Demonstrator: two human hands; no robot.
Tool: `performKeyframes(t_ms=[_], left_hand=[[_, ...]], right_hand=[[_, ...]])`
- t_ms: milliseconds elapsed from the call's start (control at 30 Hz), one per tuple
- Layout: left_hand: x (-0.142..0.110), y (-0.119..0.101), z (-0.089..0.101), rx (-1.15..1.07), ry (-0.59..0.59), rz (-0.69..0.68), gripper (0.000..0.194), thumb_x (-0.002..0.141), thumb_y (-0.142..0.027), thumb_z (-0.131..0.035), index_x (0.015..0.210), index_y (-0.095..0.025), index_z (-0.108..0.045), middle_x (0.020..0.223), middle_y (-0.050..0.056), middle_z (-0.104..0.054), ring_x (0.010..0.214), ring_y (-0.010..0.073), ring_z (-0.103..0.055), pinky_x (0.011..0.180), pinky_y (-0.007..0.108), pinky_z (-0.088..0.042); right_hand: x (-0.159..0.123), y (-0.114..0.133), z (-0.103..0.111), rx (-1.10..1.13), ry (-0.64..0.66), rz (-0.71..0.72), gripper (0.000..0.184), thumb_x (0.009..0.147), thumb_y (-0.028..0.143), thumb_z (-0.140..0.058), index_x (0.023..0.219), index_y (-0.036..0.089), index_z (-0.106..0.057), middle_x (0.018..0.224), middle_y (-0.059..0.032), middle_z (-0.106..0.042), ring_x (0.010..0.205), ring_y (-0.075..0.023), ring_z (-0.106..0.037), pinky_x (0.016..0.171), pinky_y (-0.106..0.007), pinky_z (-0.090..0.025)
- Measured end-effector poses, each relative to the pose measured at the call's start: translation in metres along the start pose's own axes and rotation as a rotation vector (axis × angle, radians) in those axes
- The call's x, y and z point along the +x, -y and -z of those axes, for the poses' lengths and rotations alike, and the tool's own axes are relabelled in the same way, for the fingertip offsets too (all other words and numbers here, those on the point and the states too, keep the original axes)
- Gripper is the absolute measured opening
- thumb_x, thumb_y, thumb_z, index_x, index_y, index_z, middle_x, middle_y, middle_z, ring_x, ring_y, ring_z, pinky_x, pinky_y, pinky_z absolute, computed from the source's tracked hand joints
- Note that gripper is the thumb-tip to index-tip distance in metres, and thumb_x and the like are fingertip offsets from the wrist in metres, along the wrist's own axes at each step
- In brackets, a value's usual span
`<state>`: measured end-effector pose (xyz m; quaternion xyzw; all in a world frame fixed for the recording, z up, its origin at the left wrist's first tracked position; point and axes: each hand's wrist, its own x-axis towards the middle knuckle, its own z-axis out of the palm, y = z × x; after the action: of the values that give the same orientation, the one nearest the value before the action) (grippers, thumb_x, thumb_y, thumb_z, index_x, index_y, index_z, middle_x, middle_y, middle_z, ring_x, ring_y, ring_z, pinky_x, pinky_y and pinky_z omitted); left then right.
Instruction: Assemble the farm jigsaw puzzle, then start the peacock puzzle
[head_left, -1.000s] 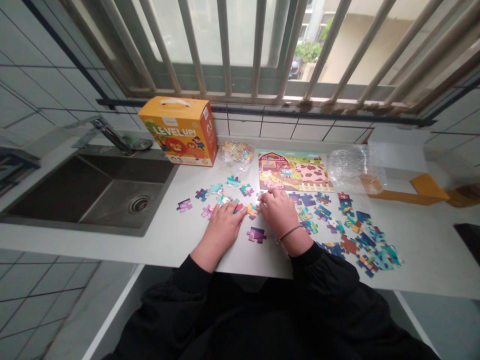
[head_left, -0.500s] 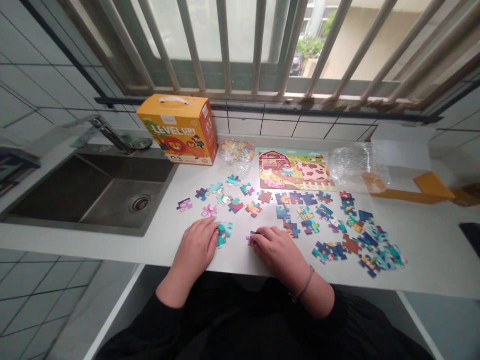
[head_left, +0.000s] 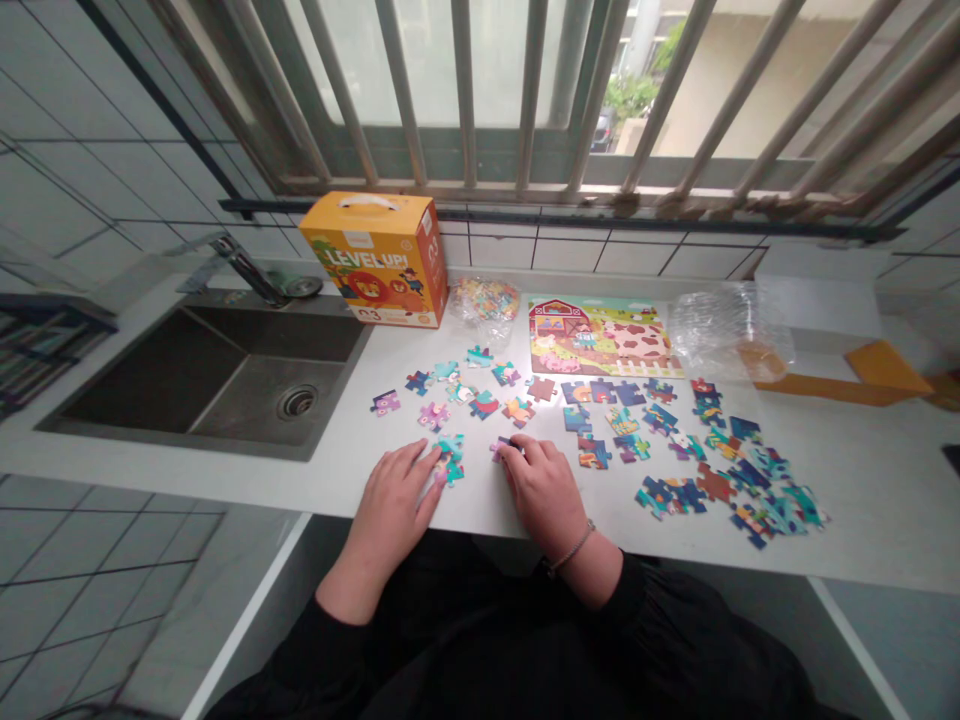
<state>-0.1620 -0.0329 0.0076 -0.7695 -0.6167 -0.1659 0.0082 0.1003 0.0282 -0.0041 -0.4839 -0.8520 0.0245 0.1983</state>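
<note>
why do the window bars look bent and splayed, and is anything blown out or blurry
Head view: wide lens fans the window bars outward and bows the counter edge; daylight behind the bars is overexposed; both hands, left and right, and the puzzle pieces stay sharp, shadows soft.

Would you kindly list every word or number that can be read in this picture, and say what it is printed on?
"LEVEL UP!" on the front of the orange box.
"03" at the box's lower front edge, and a large "03", turned sideways, on its right side panel.
A small line above "LEVEL UP!" is too small to read.
The farm picture sheet and the loose puzzle pieces show no readable text.
</note>
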Motion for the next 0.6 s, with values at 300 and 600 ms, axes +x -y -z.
performKeyframes(t_ms=[300, 600], left_hand=[[-0.042, 0.052, 0.009, 0.175, -0.083, 0.171, 0.041, 0.112, -0.042, -0.052, 0.138, -0.016, -0.070, 0.146, 0.023, -0.067, 0.131, 0.0404, -0.066, 0.112, 0.061, -0.054], [-0.015, -0.009, -0.007, -0.024, -0.013, -0.141, 0.044, 0.112, -0.033, -0.052, 0.155, -0.024, -0.060, 0.163, 0.013, -0.061, 0.149, 0.0333, -0.060, 0.126, 0.059, -0.046]], right_hand=[[0.002, 0.024, -0.017, 0.081, 0.061, 0.104, 0.046, 0.110, 0.024, -0.054, 0.154, 0.016, -0.064, 0.163, -0.0141, -0.061, 0.145, -0.0338, -0.056, 0.122, -0.052, -0.045], [0.004, 0.032, -0.014, 0.129, 0.081, 0.075, 0.062, 0.109, 0.032, -0.055, 0.167, 0.014, -0.048, 0.182, -0.0148, -0.032, 0.169, -0.0358, -0.030, 0.136, -0.057, -0.028]])
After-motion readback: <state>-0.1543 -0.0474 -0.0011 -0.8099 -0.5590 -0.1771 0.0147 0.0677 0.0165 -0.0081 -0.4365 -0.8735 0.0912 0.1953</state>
